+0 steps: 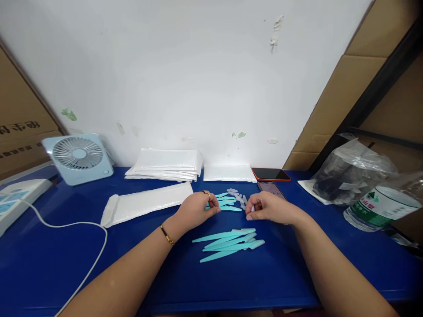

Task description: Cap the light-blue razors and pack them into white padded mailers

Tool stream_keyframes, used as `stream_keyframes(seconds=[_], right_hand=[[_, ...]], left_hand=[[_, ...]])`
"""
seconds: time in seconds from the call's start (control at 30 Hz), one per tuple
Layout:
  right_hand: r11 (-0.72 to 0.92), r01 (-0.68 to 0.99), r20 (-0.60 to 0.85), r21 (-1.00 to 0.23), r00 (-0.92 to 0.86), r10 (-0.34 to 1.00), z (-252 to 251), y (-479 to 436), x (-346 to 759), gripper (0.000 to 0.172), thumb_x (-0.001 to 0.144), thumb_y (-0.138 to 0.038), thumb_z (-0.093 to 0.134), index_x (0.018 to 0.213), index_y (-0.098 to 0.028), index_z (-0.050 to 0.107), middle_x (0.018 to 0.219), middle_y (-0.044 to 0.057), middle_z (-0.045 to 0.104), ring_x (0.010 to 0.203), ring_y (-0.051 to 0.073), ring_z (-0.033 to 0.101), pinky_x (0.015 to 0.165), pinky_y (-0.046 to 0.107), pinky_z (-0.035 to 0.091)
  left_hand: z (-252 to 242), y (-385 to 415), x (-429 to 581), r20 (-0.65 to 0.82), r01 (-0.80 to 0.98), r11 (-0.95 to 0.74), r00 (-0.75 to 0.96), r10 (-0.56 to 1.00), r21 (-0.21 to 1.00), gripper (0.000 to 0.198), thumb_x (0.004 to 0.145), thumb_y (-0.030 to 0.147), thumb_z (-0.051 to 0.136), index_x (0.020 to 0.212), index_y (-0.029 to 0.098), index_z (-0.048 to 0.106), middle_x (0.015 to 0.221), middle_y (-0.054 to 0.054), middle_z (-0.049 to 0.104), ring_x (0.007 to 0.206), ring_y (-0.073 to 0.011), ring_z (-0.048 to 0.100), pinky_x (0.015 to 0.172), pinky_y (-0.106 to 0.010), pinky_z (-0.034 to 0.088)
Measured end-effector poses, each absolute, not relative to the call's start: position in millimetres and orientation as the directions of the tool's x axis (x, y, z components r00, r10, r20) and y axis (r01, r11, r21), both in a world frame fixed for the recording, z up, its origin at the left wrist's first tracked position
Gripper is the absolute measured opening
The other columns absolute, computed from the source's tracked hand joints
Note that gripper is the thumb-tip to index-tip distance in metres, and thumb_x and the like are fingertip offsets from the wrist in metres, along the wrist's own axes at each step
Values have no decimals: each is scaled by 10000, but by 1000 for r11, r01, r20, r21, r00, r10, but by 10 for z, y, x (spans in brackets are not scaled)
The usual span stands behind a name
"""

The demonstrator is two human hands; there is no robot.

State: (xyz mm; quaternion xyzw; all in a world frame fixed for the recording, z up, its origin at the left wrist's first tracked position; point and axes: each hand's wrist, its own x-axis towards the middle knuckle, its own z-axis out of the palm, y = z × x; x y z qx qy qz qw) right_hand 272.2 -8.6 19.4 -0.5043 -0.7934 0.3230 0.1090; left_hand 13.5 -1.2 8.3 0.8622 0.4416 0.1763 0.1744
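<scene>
My left hand (197, 209) rests on the blue table (66, 264) with fingers curled, pinching a turquoise plastic stick (228, 203) from the far group. My right hand (267, 207) is closed in a pinch on a small clear cap (253, 210), close to several loose clear caps (238, 196). Nearer to me lies a fanned pile of turquoise capped sticks (231, 243), touched by neither hand. A white padded envelope (145, 203) lies open-ended just left of my left hand.
A stack of white padded envelopes (167, 165) and a single one (228, 173) sit by the wall. Two phones (271, 175) lie behind my right hand. A small fan (78, 157) and white cable (82, 229) are left; a plastic bag (350, 171) and bottle (380, 206) right.
</scene>
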Motion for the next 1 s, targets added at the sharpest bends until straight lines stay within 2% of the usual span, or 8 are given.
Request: stream_keyframes(seconds=[0.13, 0.27, 0.47, 0.57, 0.67, 0.8, 0.9, 1.0], right_hand=[[404, 696, -195, -594, -612, 766, 224, -228, 2518, 293, 638, -445, 666, 758, -177, 657, 688, 4, 579, 582, 113, 488, 491, 206, 349], [392, 702, -198, -594, -601, 775, 183, -257, 2399, 258, 669, -403, 642, 767, -164, 646, 669, 4, 561, 567, 103, 475, 478, 197, 337], [317, 715, -76, -623, -459, 885, 162, -162, 2507, 274, 679, -433, 623, 741, -168, 651, 595, -7, 545, 517, 99, 434, 454, 206, 307], [263, 742, -45, -617, -367, 929, 166, -102, 2582, 281, 686, -441, 612, 742, -169, 657, 591, 5, 571, 524, 115, 482, 474, 218, 331], [235, 755, -25, -612, -316, 948, 186, -88, 2626, 303, 687, -443, 613, 807, -169, 661, 616, 19, 595, 556, 132, 521, 505, 225, 358], [337, 753, -63, -565, -446, 893, 199, -149, 2633, 264, 671, -415, 638, 792, -181, 659, 660, 12, 593, 575, 124, 508, 506, 215, 356], [432, 735, -106, -523, -559, 823, 168, -188, 2599, 212, 631, -350, 680, 765, -189, 657, 717, 9, 589, 617, 124, 513, 525, 208, 360], [447, 724, -91, -526, -570, 816, 135, -198, 2539, 169, 661, -326, 655, 751, -183, 643, 722, 10, 583, 626, 120, 508, 527, 201, 357]], left_hand=[[114, -148, 149, 17, 608, -633, 714, 699, 480, 314, 707, 515, 566, 789, 221, 641, 729, 12, 627, 629, -117, 541, 536, -211, 350], [89, -182, 182, -57, 638, -609, 711, 701, 472, 288, 733, 484, 551, 744, 213, 647, 644, 14, 615, 556, -106, 507, 473, -209, 299], [68, -78, 230, 108, 698, -610, 621, 776, 375, 217, 774, 395, 536, 724, 212, 639, 701, 9, 624, 625, -120, 524, 550, -226, 323], [64, -8, 214, 151, 755, -578, 561, 814, 310, 202, 779, 374, 533, 734, 209, 640, 744, -3, 628, 668, -138, 539, 584, -244, 335], [63, 19, 202, 178, 765, -561, 533, 827, 317, 188, 773, 376, 542, 841, 226, 632, 826, -1, 627, 730, -149, 554, 601, -246, 351], [81, -68, 221, 210, 730, -571, 533, 820, 376, 191, 782, 367, 528, 888, 228, 605, 876, 3, 611, 753, -139, 555, 622, -236, 370], [81, -169, 246, 165, 659, -633, 629, 760, 406, 232, 772, 438, 529, 830, 229, 613, 810, 13, 614, 718, -133, 551, 595, -226, 364], [54, -216, 271, 96, 632, -668, 695, 713, 393, 228, 757, 433, 553, 801, 222, 628, 722, 10, 617, 671, -135, 545, 551, -223, 340]])
